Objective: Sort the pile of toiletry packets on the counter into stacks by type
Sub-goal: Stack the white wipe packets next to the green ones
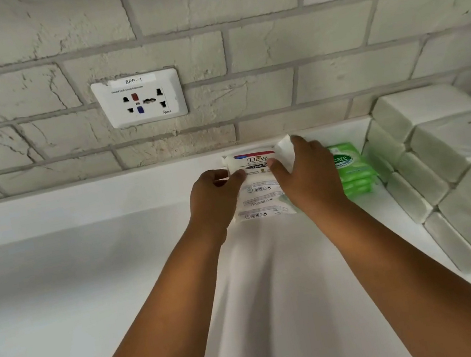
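1. I see both hands reaching to the back of the white table (86,267), against the brick wall (237,52).
2. Left hand (212,198): thumb and fingers (238,174) curled on the left edge of the top Dove packet (255,163), pinching it.
3. Right hand (306,175): thumb on the packet's face, other fingers (300,140) wrapped over its right edge; gripping the same packet.
4. The top Dove packet sits on a white Dove stack (259,202), directly between the two sets of fingers. At least three packet edges show below it; exact count unclear.
5. Just right of the right-hand fingers: a green wipes stack (352,170), several packets high, on the table. It is apart from the Dove stack; the right wrist hides the gap.
6. Further right of the fingers: white wrapped paper packs (441,142), stacked in rows at the table's right end.
7. Up and left of the left-hand fingers: wall socket plate (140,99), labelled 8PP-1.
8. Far left frame edge: a partly cut-off object with some red; I cannot tell what it is.
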Action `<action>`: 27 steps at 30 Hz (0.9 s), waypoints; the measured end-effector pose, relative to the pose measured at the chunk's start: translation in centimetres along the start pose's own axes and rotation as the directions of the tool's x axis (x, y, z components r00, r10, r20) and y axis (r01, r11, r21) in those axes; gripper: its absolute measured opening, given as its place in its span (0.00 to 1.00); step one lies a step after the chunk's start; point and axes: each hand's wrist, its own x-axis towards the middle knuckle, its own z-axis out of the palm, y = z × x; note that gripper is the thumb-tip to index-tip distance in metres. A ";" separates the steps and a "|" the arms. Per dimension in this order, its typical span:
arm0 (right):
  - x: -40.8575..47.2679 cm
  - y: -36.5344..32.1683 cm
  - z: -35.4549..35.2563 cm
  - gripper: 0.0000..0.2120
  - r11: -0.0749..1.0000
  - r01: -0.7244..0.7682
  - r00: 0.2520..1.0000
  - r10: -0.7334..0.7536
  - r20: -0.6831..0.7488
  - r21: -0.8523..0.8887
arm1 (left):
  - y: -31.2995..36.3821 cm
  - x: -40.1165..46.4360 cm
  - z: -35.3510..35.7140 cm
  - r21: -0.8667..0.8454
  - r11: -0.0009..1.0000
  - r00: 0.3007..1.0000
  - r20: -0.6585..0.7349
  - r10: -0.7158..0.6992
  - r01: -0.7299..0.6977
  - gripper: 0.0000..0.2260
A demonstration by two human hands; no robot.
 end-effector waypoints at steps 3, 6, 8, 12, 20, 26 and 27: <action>-0.5 0.3 -0.5 0.25 0.958 0.285 0.956 -0.285 -0.071 -0.008 | -0.2 -1.1 -0.1 0.074 0.993 0.996 0.011 0.093 -0.093 0.26; -0.8 0.5 -0.9 0.23 0.865 0.502 0.860 -0.498 0.112 -0.014 | -2.3 -1.9 -1.2 0.180 0.967 0.981 0.097 0.166 -0.182 0.38; -1.1 0.6 -0.7 0.22 0.851 0.526 0.837 -0.515 0.184 -0.011 | -3.9 -2.0 -1.3 0.266 0.949 0.982 0.131 0.137 -0.168 0.40; -1.5 0.4 -0.3 0.19 0.850 0.526 0.846 -0.526 0.090 0.023 | -5.2 -2.1 0.2 0.291 0.943 0.987 0.057 0.154 -0.163 0.16; -1.1 0.6 0.3 0.15 0.850 0.520 0.850 -0.524 0.043 0.079 | -5.2 -1.1 1.0 0.263 0.952 0.982 -0.062 0.179 -0.157 0.12; -1.2 0.2 -0.3 0.15 0.869 0.482 0.860 -0.493 0.131 0.109 | -5.2 -1.2 0.7 0.270 0.951 0.987 -0.022 0.160 -0.148 0.14; -1.4 -0.1 -0.5 0.16 0.871 0.482 0.858 -0.490 0.154 0.092 | -5.0 -1.5 0.5 0.280 0.949 0.988 0.002 0.151 -0.146 0.17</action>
